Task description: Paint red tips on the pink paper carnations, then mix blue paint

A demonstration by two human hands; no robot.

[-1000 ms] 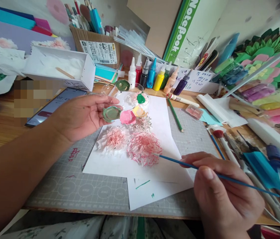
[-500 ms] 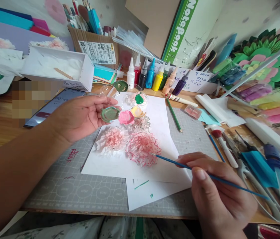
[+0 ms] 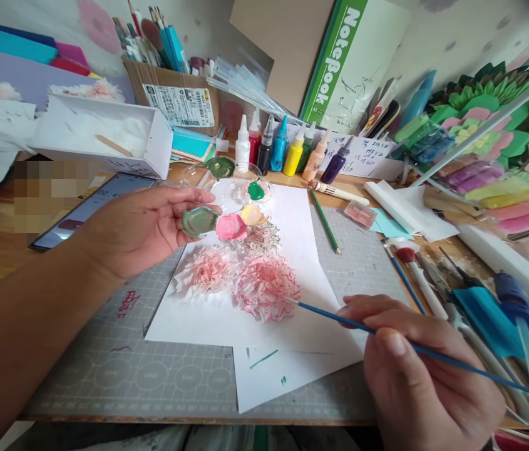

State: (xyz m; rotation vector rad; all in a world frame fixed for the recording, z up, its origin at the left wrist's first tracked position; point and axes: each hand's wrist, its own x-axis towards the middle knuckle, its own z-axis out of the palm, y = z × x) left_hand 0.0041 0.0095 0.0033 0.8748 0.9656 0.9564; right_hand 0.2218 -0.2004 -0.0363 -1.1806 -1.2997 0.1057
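Observation:
My left hand (image 3: 144, 228) is closed on the edge of a small paint palette, whose round wells hold olive green, pink (image 3: 231, 227) and pale yellow paint. In my right hand (image 3: 426, 369) is a thin blue paintbrush (image 3: 339, 317), pinched between thumb and fingers. The brush tip is at the right edge of a ruffled paper flower (image 3: 267, 288) with pink-red edges; whether it touches I cannot tell. A paler pink-and-white flower (image 3: 208, 272) lies to its left. Behind them is a dark-edged flower (image 3: 261, 240), partly hidden by the palette. All rest on white paper (image 3: 189, 326).
A grey cutting mat (image 3: 104, 369) lies under the paper. Several paint bottles (image 3: 292, 150) stand behind, near a white box (image 3: 104, 134) and a phone (image 3: 90, 210). A green pencil (image 3: 325, 222) lies right of the flowers; scissors and a glue gun (image 3: 518, 304) are at far right.
The view has shifted slightly. The brush tip has moved a little down along the right side of the pink-edged flower. Both hands keep their hold.

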